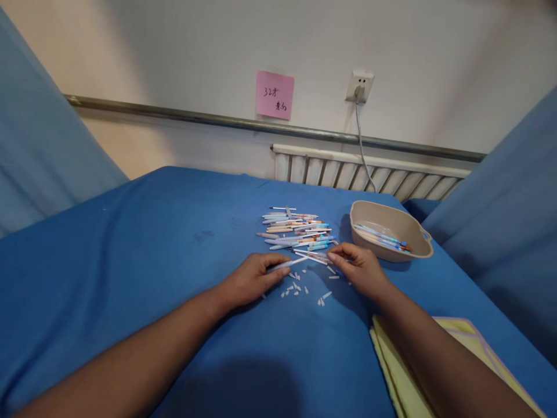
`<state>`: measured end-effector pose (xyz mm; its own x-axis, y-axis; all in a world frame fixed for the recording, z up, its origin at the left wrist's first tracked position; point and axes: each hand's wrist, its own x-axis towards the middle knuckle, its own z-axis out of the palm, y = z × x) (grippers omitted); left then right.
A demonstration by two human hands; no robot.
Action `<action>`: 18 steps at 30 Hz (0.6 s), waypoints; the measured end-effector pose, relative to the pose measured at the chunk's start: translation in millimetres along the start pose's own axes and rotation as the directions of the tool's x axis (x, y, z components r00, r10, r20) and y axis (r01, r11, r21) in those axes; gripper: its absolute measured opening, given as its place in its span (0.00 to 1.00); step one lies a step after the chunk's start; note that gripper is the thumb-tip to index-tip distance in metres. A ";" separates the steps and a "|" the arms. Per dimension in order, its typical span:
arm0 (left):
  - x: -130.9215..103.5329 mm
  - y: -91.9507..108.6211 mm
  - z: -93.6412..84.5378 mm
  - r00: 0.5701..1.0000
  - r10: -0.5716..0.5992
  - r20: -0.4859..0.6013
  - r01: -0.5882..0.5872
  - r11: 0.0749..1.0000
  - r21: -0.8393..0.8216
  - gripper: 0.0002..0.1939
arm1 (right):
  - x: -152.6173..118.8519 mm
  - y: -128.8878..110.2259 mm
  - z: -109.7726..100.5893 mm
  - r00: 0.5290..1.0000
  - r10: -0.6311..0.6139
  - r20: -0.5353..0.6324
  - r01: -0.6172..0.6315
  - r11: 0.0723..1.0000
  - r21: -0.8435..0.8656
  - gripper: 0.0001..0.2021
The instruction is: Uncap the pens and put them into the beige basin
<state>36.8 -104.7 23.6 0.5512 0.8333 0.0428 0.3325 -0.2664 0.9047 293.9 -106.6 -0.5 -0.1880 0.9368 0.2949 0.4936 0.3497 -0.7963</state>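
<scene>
My left hand (256,276) is closed around a pale pen barrel (285,265), from which a thin white rod points to the right. Across from it, my right hand (359,267) has thumb and fingertips together at the edge of the pen parts; what lies between them is too small to make out. Just beyond both hands is a pile of pen parts (300,229), with white, orange and light blue barrels and thin refills. Small white pen tips (296,286) are scattered on the blue cloth in front of the hands.
A beige basket (420,255) at the right holds several pens (378,237). A folded yellow cloth (383,348) lies under my right forearm. Blue cloth (143,232) covers the table. Behind are a radiator (331,165), a metal rail (209,120) and a plugged-in socket (360,86).
</scene>
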 end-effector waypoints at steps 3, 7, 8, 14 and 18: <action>3.6 -5.1 -0.3 0.993 -0.117 -0.006 0.114 0.977 -0.182 0.13 | 1.9 5.7 -0.7 0.997 0.073 -0.008 -0.072 0.997 0.024 0.12; 7.3 -10.7 -1.6 0.971 -0.236 0.025 0.217 0.841 -0.495 0.16 | 1.8 1.6 3.9 0.989 0.147 0.025 -0.149 0.977 0.155 0.13; 7.6 -11.4 -2.6 0.966 -0.256 0.031 0.230 0.800 -0.555 0.15 | 1.5 -0.4 5.5 0.986 0.159 0.040 -0.164 0.967 0.194 0.13; 6.6 -10.1 -10.0 0.938 -0.331 0.103 0.292 0.595 -0.749 0.12 | 1.9 -5.8 10.4 0.971 0.223 0.091 -0.241 0.900 0.363 0.16; 6.6 -6.8 -11.5 0.933 -0.336 0.128 0.304 0.547 -0.780 0.12 | 2.4 -1.5 10.1 0.970 0.220 0.106 -0.244 0.881 0.404 0.16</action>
<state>29.4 -91.8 22.6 0.5004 0.8051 -0.3184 -0.2478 0.4856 0.8383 284.2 -104.9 -3.9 -0.1631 0.9851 0.0547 0.1379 0.0777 -0.9874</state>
